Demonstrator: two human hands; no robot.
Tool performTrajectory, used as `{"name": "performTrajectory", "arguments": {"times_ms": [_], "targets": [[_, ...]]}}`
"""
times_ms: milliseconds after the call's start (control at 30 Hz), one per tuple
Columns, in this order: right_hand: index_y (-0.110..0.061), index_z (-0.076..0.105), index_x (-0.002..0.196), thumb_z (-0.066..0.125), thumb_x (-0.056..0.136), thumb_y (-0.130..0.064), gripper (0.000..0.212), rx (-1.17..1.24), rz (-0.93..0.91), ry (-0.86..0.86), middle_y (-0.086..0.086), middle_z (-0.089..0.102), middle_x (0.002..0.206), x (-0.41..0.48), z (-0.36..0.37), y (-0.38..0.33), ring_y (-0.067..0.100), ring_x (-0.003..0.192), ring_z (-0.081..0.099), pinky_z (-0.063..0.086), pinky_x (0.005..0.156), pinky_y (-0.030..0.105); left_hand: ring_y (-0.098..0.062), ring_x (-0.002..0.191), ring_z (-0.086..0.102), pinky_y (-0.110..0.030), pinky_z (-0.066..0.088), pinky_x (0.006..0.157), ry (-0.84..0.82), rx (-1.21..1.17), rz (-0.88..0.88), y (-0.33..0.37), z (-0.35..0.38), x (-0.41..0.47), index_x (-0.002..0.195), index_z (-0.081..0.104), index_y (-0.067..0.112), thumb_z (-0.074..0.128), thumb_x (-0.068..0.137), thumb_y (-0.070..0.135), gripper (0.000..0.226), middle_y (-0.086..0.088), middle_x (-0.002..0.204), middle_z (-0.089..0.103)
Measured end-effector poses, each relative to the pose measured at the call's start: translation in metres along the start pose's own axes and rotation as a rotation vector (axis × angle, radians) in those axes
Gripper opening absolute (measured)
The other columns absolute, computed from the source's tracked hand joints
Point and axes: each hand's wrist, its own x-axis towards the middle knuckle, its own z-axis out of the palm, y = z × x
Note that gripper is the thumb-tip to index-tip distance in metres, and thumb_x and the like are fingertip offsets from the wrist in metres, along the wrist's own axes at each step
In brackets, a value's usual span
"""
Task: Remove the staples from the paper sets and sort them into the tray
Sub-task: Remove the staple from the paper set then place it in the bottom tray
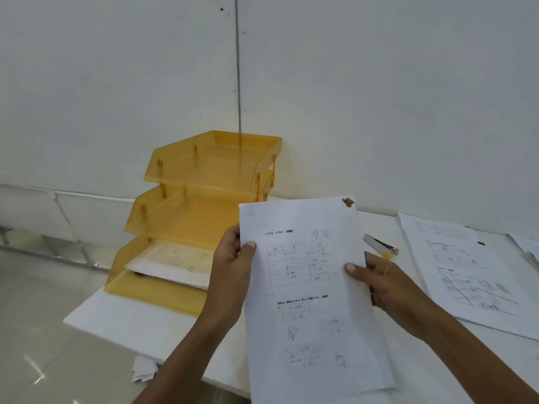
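White wall behind, white desk (163,325) below. Left hand (230,266) and right hand (388,287) each pinching a side edge of the paper set (309,301), thumbs on the front, likely to keep it flat for inspection above the desk. Long axis near-to-far, top toward the wall, leaning slightly left; rusty staple (347,201) at far right corner. Yellow tray (157,293) beyond-left; metal tool (379,243) and further papers (472,272) to the right.
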Motion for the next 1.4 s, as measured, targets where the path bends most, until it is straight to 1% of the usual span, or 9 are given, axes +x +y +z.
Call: {"name": "performTrajectory", "arguments": {"times_ms": [133, 333, 500, 700, 767, 900, 1067, 1200, 1400], "targets": [[-0.023, 0.068, 0.124, 0.058, 0.096, -0.022, 0.030, 0.191, -0.166, 0.072, 0.000, 0.075, 0.119, 0.006, 0.028, -0.016, 0.021, 0.110, 0.072, 0.058, 0.089, 0.037, -0.022, 0.107, 0.074, -0.052, 0.059, 0.093, -0.069, 0.015, -0.043, 0.009, -0.022, 0.002, 0.128, 0.062, 0.022, 0.059, 0.102, 0.017, 0.027, 0.001, 0.116, 0.077], [-0.022, 0.066, 0.125, 0.052, 0.102, -0.019, 0.027, 0.171, -0.387, 0.142, -0.003, 0.075, 0.118, 0.003, 0.066, -0.036, 0.017, 0.107, 0.073, 0.059, 0.088, 0.037, -0.016, 0.107, 0.072, -0.037, 0.061, 0.084, -0.026, 0.134, 0.177, 0.020, -0.039, 0.002, 0.126, 0.062, 0.024, 0.053, 0.105, 0.013, 0.026, 0.007, 0.117, 0.075], [-0.027, 0.065, 0.118, 0.048, 0.105, -0.017, 0.023, 0.054, -0.343, 0.231, -0.010, 0.076, 0.110, -0.004, 0.088, -0.011, 0.011, 0.103, 0.072, 0.056, 0.081, 0.030, -0.011, 0.115, 0.068, -0.045, 0.060, 0.094, -0.068, 0.283, 0.144, 0.006, -0.052, -0.008, 0.130, 0.058, 0.028, 0.052, 0.105, 0.010, 0.031, 0.012, 0.122, 0.071], [-0.032, 0.065, 0.114, 0.048, 0.105, -0.016, 0.025, -0.019, -0.334, 0.235, -0.015, 0.075, 0.106, -0.013, 0.109, -0.018, 0.004, 0.097, 0.072, 0.057, 0.086, 0.034, -0.006, 0.115, 0.068, -0.029, 0.060, 0.091, -0.062, 0.327, 0.132, 0.013, -0.084, -0.017, 0.135, 0.055, 0.028, 0.049, 0.106, 0.009, 0.036, 0.016, 0.124, 0.071], [-0.030, 0.068, 0.114, 0.050, 0.105, -0.016, 0.025, -0.019, -0.270, 0.142, -0.011, 0.076, 0.108, -0.014, 0.118, -0.021, 0.009, 0.100, 0.073, 0.057, 0.091, 0.042, -0.008, 0.108, 0.071, -0.029, 0.061, 0.086, -0.028, 0.357, 0.082, 0.022, -0.112, -0.021, 0.129, 0.059, 0.032, 0.057, 0.103, 0.011, 0.034, 0.018, 0.117, 0.073], [-0.030, 0.067, 0.119, 0.049, 0.105, -0.013, 0.028, 0.041, 0.024, -0.137, -0.007, 0.078, 0.108, -0.011, 0.159, -0.012, 0.021, 0.099, 0.075, 0.056, 0.091, 0.059, -0.020, 0.104, 0.076, -0.045, 0.059, 0.089, -0.088, 0.411, -0.202, 0.037, -0.182, -0.034, 0.126, 0.064, 0.028, 0.065, 0.098, 0.011, 0.034, 0.004, 0.117, 0.077], [-0.036, 0.062, 0.123, 0.045, 0.106, -0.016, 0.031, 0.074, 0.211, -0.374, -0.010, 0.077, 0.113, -0.007, 0.231, 0.016, 0.019, 0.104, 0.074, 0.060, 0.088, 0.051, -0.032, 0.094, 0.078, -0.054, 0.059, 0.086, -0.029, 0.489, -0.459, 0.037, -0.261, -0.050, 0.116, 0.068, 0.019, 0.063, 0.097, 0.002, 0.027, -0.008, 0.111, 0.079], [-0.023, 0.062, 0.127, 0.046, 0.105, -0.012, 0.029, 0.158, 0.350, -0.418, 0.000, 0.075, 0.119, -0.005, 0.268, 0.035, 0.025, 0.108, 0.072, 0.059, 0.091, 0.053, -0.036, 0.099, 0.076, -0.060, 0.056, 0.094, -0.031, 0.564, -0.574, 0.030, -0.299, -0.054, 0.125, 0.066, 0.016, 0.066, 0.082, 0.018, 0.042, -0.010, 0.113, 0.078], [-0.015, 0.059, 0.128, 0.043, 0.106, -0.009, 0.028, 0.239, 0.411, -0.311, 0.005, 0.074, 0.118, 0.003, 0.276, 0.039, 0.030, 0.107, 0.071, 0.058, 0.092, 0.052, -0.022, 0.100, 0.076, -0.045, 0.060, 0.093, -0.055, 0.676, -0.584, 0.017, -0.294, -0.025, 0.124, 0.062, 0.021, 0.062, 0.100, 0.016, 0.025, -0.003, 0.118, 0.074]]}}
